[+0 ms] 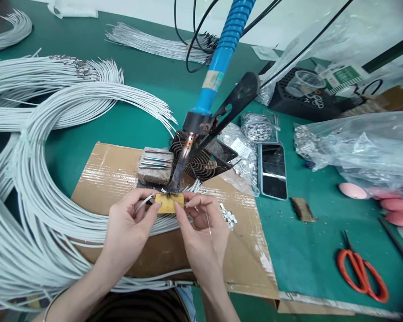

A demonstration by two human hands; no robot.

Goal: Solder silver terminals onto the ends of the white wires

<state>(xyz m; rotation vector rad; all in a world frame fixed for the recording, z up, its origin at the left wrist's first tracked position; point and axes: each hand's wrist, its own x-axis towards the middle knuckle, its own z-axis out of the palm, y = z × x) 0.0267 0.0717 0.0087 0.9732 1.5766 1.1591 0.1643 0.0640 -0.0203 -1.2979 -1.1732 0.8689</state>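
A small yellow block [168, 204], scorched dark at its top edge, is pinched at both ends under the tip of a blue-handled soldering iron [188, 147]. My left hand [129, 223] is closed on the block's left end, a white cable [143, 202] running between its fingers. At the other end, the thumb of my right hand [203, 228] presses the block, and a thin solder wire [209, 226] trails across its fingers. Whether the iron's tip touches the block or the cable end is hard to make out. Small metal terminals [229, 217] lie beside my right hand.
A large coil of white cables [30, 170] fills the left, overlapping the cardboard sheet [248, 264]. Behind my hands stand a grey block with metal rods [155, 165] and a black fan [201, 161]. Rightward lie a phone [272, 171] and orange-handled scissors [361, 273].
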